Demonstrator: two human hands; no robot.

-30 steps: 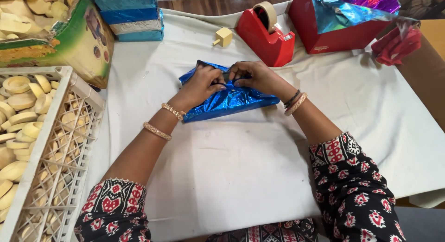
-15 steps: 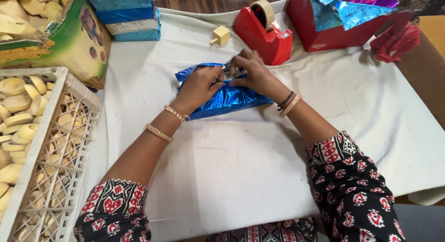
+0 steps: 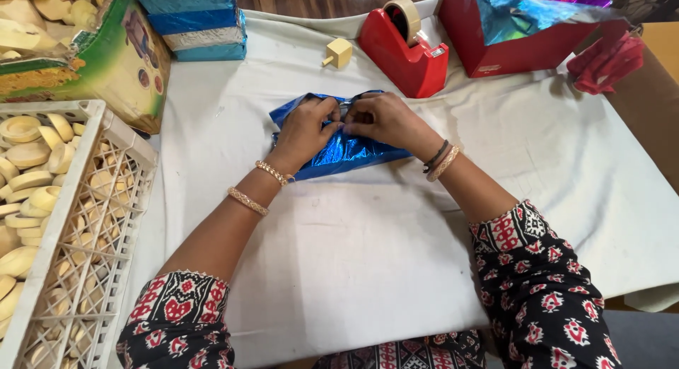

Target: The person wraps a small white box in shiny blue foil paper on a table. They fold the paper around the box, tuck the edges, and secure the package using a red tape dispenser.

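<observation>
Both hands on the blue foil parcel (image 3: 339, 146), mid-table on the white cloth (image 3: 368, 256). Left hand (image 3: 305, 129) lies over its left half, fingers curled, pressing the foil down. Right hand (image 3: 385, 118) pinches the foil at the top edge, fingertips meeting the left's. Parcel sits under and between both palms. Red tape dispenser (image 3: 403, 47) just behind, small wooden piece (image 3: 338, 53) beside it.

Bright, even light fills the scene, and only faint, soft shadows lie on the white worktop (image 3: 368, 256) just beneath the forearms. The blue foil wrap (image 3: 346, 153) under the hands glints with small speckled highlights, without harsh glare. Focus is sharp throughout, with mild wide-angle stretching toward the edges far from the hands.
</observation>
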